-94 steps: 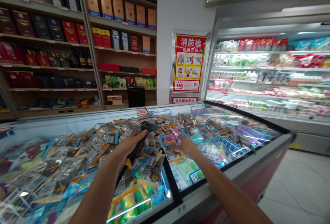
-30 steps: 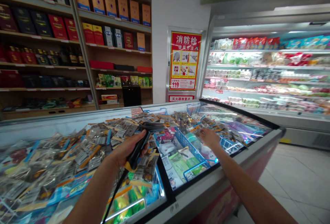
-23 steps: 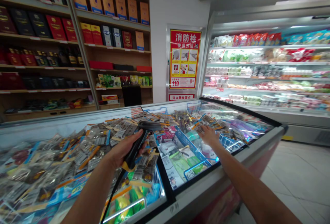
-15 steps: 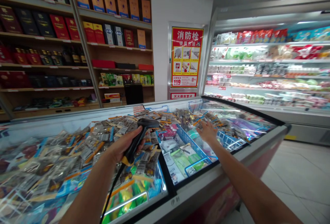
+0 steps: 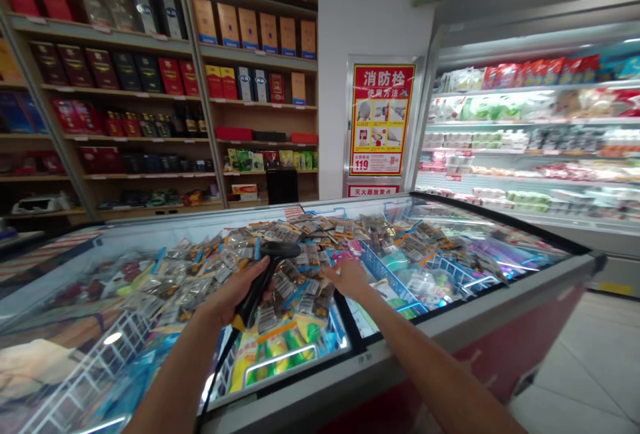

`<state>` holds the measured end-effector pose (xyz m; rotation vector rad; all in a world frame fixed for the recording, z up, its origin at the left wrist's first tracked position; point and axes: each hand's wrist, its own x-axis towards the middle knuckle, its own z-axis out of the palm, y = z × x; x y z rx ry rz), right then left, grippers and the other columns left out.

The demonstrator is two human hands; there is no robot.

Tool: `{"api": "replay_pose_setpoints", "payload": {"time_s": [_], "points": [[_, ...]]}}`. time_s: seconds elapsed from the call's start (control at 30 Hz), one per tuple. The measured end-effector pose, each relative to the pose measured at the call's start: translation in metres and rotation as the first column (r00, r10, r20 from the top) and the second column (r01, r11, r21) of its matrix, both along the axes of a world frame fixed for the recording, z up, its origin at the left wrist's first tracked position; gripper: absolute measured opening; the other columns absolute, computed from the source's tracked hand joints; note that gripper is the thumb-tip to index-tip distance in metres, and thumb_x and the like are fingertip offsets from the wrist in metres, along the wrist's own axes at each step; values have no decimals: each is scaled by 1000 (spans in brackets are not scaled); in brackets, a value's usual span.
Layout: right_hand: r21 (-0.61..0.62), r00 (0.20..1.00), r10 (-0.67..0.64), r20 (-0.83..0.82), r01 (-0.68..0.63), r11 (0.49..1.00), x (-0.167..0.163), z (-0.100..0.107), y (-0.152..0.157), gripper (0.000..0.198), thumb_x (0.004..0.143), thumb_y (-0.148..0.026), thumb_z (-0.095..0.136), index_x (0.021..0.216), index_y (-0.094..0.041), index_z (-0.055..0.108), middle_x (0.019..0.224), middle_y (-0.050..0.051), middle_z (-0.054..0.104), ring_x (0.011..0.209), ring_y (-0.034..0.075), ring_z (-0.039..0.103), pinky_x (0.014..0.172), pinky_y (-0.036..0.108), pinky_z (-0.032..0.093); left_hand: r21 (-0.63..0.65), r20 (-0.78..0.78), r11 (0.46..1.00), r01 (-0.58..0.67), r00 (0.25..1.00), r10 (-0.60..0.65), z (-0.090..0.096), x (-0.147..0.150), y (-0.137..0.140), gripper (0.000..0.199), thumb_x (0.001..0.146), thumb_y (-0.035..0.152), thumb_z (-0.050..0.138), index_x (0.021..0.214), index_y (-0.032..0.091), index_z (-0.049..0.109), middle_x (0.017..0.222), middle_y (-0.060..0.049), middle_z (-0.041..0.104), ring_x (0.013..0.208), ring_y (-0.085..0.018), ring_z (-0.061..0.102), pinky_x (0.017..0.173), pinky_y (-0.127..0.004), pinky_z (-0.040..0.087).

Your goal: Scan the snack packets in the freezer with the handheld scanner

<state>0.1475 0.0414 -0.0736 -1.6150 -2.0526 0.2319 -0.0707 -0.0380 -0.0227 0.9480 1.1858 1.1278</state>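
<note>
A black barcode scanner (image 5: 263,281) with yellow trim at its base is gripped in my left hand (image 5: 240,294). Its head points right above the packets, and its cord hangs down toward me. My right hand (image 5: 350,279) is just right of the scanner head, fingers reaching left with thumb and forefinger apart. It is low over the small clear snack packets (image 5: 305,294) with orange and blue edges, piled on the freezer's glass top. Whether its fingertips touch one is hard to see. A second heap of packets (image 5: 425,241) lies farther right.
The chest freezer (image 5: 420,327) has a black-framed glass top. Blue wire baskets (image 5: 390,277) and green-yellow bags (image 5: 280,354) show inside. Behind stand shelves of boxed goods (image 5: 250,24), a red fire-hydrant poster (image 5: 383,121) and a lit refrigerated display (image 5: 530,141).
My right hand has moved left from the right-hand heap to the packets near the scanner. My view has turned left. The scanner stays in my left hand.
</note>
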Motion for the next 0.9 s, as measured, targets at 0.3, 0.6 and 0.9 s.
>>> {"api": "replay_pose_setpoints", "payload": {"time_s": [0.3,0.6,0.9], "points": [[-152,837,6,-548,-107,983,9,3,10,16,69,-31,55,62,-17,57,59,1,59,60,14,56,54,25,40,29,22,1000,0,1000,-1,-8,-4,-4,34,73,47,52,74,13,54,53,-2,59,40,-8,50,37,-18,38],[-173,133,-133,-982,-363,915,81,7,32,29,52,-16,63,80,-19,57,59,-3,60,53,12,56,57,29,48,33,47,994,108,993,-110,5,26,14,36,71,49,54,68,13,55,52,-2,58,40,-7,49,38,-17,38],[-156,-61,-180,-982,-281,947,104,-13,62,20,52,-13,58,69,-20,54,57,-4,59,55,13,56,59,29,49,13,133,975,223,966,-223,3,53,40,33,76,46,50,74,14,56,55,-2,58,41,-8,51,39,-18,41]]}}
